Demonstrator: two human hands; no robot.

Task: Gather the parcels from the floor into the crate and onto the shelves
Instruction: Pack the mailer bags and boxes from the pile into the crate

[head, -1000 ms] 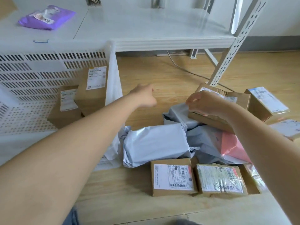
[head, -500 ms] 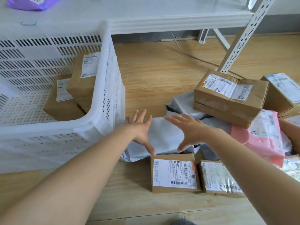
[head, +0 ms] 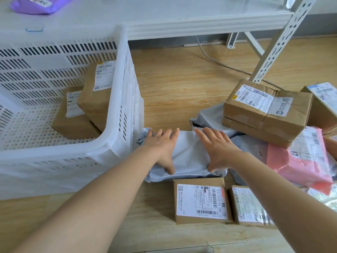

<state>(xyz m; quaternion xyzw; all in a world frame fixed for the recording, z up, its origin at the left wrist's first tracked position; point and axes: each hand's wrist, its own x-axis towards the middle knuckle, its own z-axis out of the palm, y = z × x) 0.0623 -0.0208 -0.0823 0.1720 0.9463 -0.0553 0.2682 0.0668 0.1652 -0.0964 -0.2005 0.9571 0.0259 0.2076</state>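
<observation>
A grey plastic mailer bag lies on the wooden floor beside the white slotted crate. My left hand and my right hand both rest flat on top of it, fingers spread, thumbs at its near edge. Two cardboard boxes sit inside the crate. More parcels lie around: a large brown box on another grey bag, a pink mailer, and two small labelled boxes in front of my hands.
A white shelf board runs across the back, with a purple mailer on its left end. A perforated shelf upright stands at the right. A cable trails over the floor.
From reaching out over the pile with closed fingers, both hands have come down, opened, and now lie pressed onto the grey mailer bag. The view has dipped and moved closer.
</observation>
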